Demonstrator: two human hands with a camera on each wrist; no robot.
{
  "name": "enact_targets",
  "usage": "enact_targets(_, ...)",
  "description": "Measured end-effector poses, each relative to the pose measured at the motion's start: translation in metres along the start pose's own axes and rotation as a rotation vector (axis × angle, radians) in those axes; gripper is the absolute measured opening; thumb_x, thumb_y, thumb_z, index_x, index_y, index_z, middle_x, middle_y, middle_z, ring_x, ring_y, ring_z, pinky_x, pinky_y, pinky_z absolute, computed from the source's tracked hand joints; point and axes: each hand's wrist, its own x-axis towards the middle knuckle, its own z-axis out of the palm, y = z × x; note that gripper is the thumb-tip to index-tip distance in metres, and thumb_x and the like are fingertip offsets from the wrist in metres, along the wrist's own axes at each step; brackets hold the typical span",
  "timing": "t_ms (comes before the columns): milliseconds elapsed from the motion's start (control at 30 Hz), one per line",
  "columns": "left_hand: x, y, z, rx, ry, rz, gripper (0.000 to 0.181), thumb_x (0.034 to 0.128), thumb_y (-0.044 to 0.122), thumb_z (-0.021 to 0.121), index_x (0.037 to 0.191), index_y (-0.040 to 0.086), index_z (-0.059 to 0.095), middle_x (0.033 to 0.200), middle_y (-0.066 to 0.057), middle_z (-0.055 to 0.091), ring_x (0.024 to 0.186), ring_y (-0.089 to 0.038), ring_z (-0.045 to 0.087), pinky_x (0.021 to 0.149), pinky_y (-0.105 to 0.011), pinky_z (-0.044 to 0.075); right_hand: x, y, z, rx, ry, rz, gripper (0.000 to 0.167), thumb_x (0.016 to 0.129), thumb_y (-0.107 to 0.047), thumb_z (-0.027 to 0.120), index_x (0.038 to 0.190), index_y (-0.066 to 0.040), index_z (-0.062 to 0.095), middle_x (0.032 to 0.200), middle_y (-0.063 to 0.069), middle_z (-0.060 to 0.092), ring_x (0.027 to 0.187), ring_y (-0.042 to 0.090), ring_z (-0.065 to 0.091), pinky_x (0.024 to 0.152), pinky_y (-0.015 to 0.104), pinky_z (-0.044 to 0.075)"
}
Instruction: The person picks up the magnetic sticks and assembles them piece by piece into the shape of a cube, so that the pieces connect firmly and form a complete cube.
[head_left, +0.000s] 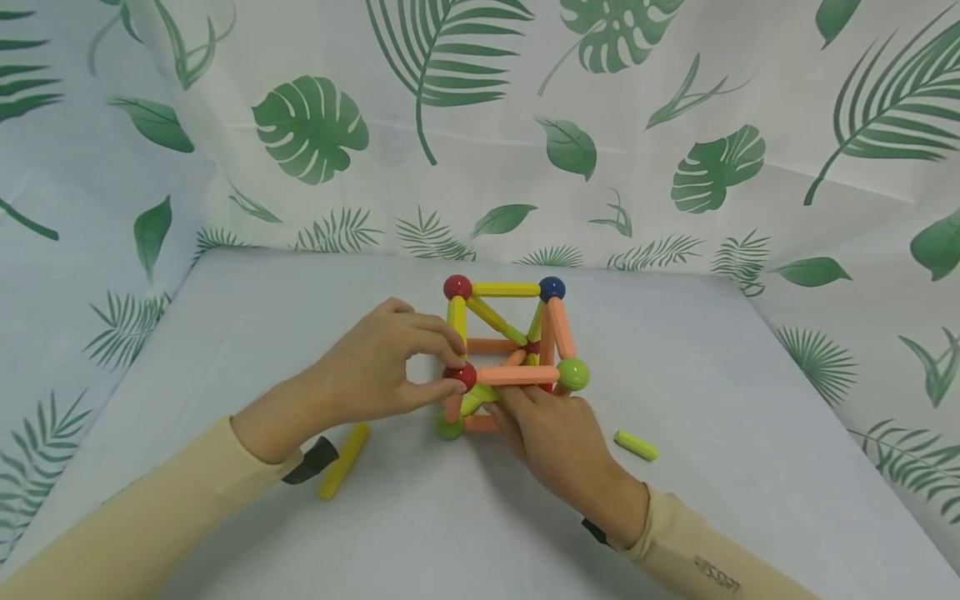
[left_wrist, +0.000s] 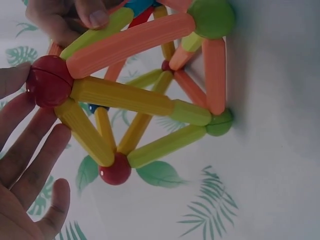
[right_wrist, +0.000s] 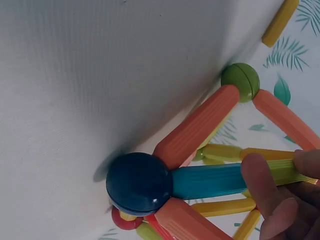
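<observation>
A cube-like frame of building rods and balls stands on the table, with a salmon rod (head_left: 517,376) along its upper front edge. My left hand (head_left: 382,358) pinches the red ball (head_left: 460,377) at the upper front left corner between thumb and fingers. Low at the front face, my right hand (head_left: 558,437) pinches a light green rod (right_wrist: 287,171). That rod lines up end to end with a blue rod (right_wrist: 207,181), which meets a dark blue ball (right_wrist: 137,182). In the left wrist view, the light green rod (left_wrist: 102,30) slopes up close to the red ball; fingers partly cover it.
On the table (head_left: 712,375), a loose yellow rod (head_left: 343,462) lies beside the left wrist. A short yellow-green rod (head_left: 636,445) lies right of the right hand. A leaf-printed cloth (head_left: 495,175) hangs behind.
</observation>
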Motion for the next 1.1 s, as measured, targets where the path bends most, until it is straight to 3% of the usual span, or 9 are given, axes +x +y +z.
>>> enact_targets(167,0.002,0.002,-0.001,0.019,-0.013,-0.004,0.015,0.0818,0.024,0.086,0.092,0.015,0.080,0.100,0.008,0.072,0.090,-0.006,0.064,0.089,-0.038,0.041,-0.005,0.004,0.002,-0.034,-0.010,0.023,0.065,0.075,-0.030,0.092,0.125,-0.001,0.062,0.066,0.002,0.053,0.041,0.014,0.046,0.038,0.024,0.039)
enact_targets(333,0.004,0.006,-0.004,0.049,-0.022,0.011,0.014,0.0819,0.025,0.086,0.090,0.017,0.081,0.100,0.009,0.071,0.092,-0.006,0.064,0.088,-0.040,0.041,-0.009,0.008,0.001,-0.040,-0.032,0.042,0.058,0.076,-0.020,0.091,0.124,-0.004,0.062,0.064,0.001,0.050,0.038,0.013,0.041,0.038,0.021,0.034)
enact_targets(533,0.004,0.007,-0.005,0.052,-0.041,0.002,0.015,0.0812,0.027,0.087,0.090,0.017,0.081,0.101,0.009,0.071,0.092,-0.007,0.065,0.088,-0.042,0.041,-0.009,0.010,0.001,-0.053,-0.050,0.034,0.053,0.076,-0.019,0.091,0.118,-0.003,0.063,0.059,-0.002,0.043,0.039,0.011,0.040,0.038,0.021,0.033)
enact_targets(600,0.005,0.007,-0.004,0.052,-0.043,-0.002,0.014,0.0818,0.027,0.087,0.090,0.017,0.081,0.101,0.009,0.071,0.092,-0.007,0.065,0.088,-0.043,0.041,-0.011,0.009,-0.002,-0.072,-0.050,0.029,0.059,0.074,-0.020,0.093,0.121,-0.002,0.063,0.059,-0.002,0.043,0.038,0.011,0.038,0.038,0.020,0.031)
enact_targets(733,0.005,0.008,-0.003,0.055,-0.044,-0.013,0.012,0.0827,0.026,0.086,0.089,0.018,0.081,0.100,0.009,0.071,0.091,-0.008,0.066,0.089,-0.043,0.041,-0.022,0.006,-0.017,-0.084,-0.003,-0.017,0.038,0.083,-0.027,0.085,0.108,-0.002,0.069,0.061,-0.002,0.056,0.039,0.009,0.045,0.038,0.019,0.029)
enact_targets(833,0.006,0.008,-0.003,0.060,-0.053,-0.027,0.012,0.0833,0.027,0.086,0.089,0.018,0.081,0.101,0.008,0.071,0.091,-0.008,0.066,0.090,-0.044,0.041,-0.035,0.006,-0.035,-0.066,0.008,-0.013,0.032,0.094,-0.038,0.066,0.082,-0.010,0.072,0.060,-0.006,0.063,0.043,0.004,0.052,0.040,0.016,0.032)
enact_targets(900,0.006,0.009,-0.004,0.064,-0.060,-0.034,0.012,0.0834,0.027,0.086,0.090,0.018,0.081,0.101,0.008,0.071,0.092,-0.009,0.066,0.090,-0.044,0.041,-0.043,0.010,-0.047,-0.061,-0.042,0.039,0.036,0.095,-0.041,0.062,0.072,-0.015,0.070,0.056,-0.010,0.060,0.044,0.001,0.049,0.041,0.016,0.033)
enact_targets(967,0.006,0.010,-0.004,0.069,-0.066,-0.040,0.013,0.0833,0.027,0.086,0.091,0.017,0.082,0.102,0.008,0.071,0.093,-0.009,0.066,0.091,-0.043,0.041,-0.051,0.020,-0.056,-0.078,-0.129,0.121,0.033,0.093,-0.040,0.067,0.068,-0.019,0.069,0.055,-0.013,0.057,0.046,-0.001,0.046,0.043,0.017,0.035)
enact_targets(1100,0.006,0.011,-0.004,0.077,-0.076,-0.052,0.014,0.0834,0.028,0.086,0.092,0.017,0.082,0.102,0.007,0.072,0.094,-0.010,0.065,0.090,-0.043,0.042,-0.068,0.051,-0.064,-0.135,-0.372,0.310,0.021,0.080,-0.031,0.085,0.074,-0.018,0.070,0.061,-0.013,0.057,0.052,0.002,0.047,0.045,0.024,0.039)
